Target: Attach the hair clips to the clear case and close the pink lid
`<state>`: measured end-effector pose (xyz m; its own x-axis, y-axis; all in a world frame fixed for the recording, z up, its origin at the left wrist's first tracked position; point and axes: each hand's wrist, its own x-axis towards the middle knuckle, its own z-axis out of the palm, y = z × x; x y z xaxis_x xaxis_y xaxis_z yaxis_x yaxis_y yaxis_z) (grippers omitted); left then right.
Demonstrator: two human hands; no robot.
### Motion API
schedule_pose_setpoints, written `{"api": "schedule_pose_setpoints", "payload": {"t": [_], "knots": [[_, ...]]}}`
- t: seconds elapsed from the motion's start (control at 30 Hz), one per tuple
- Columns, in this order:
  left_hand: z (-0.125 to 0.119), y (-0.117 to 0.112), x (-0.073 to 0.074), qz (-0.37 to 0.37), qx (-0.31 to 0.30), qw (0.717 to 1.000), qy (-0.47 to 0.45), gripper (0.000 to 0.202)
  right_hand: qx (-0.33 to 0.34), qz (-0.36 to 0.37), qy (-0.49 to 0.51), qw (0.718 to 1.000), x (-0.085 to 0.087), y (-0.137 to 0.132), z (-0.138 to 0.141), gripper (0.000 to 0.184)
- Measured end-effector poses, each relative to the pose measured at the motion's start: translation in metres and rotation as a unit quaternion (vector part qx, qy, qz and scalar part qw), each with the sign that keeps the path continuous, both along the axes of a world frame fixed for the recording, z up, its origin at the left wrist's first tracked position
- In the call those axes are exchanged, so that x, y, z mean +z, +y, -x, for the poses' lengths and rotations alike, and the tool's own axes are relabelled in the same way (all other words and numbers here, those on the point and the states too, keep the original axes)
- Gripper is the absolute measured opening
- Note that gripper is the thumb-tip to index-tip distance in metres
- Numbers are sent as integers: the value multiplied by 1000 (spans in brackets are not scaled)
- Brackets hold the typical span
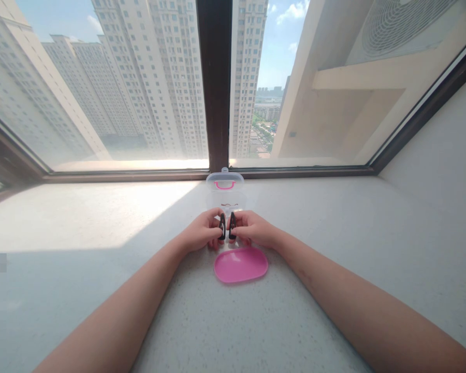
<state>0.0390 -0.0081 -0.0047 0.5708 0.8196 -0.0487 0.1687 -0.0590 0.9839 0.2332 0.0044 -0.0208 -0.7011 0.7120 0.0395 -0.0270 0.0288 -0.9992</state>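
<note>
My left hand (202, 231) pinches a small black hair clip (222, 226), held upright. My right hand (252, 228) pinches a second black hair clip (232, 225) right beside it; the two clips nearly touch. Both hands hover over a white speckled windowsill (101, 290). Just below them lies a pink oval tray (241, 264), the base of a small case. Behind the hands stands the case's clear lid (224, 187) with a pink latch, opened upward.
A wide window with a dark frame and a central post (215, 83) runs along the sill's far edge. A white wall (442, 166) rises at the right. Tall apartment blocks show outside.
</note>
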Motion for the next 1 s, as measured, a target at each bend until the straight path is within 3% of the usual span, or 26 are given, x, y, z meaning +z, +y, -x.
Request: {"api": "schedule_pose_setpoints", "payload": {"t": [1.0], "knots": [[0, 0, 0, -2, -3, 1000, 8, 25, 4, -1, 7, 1000, -1, 0, -1, 18]]}}
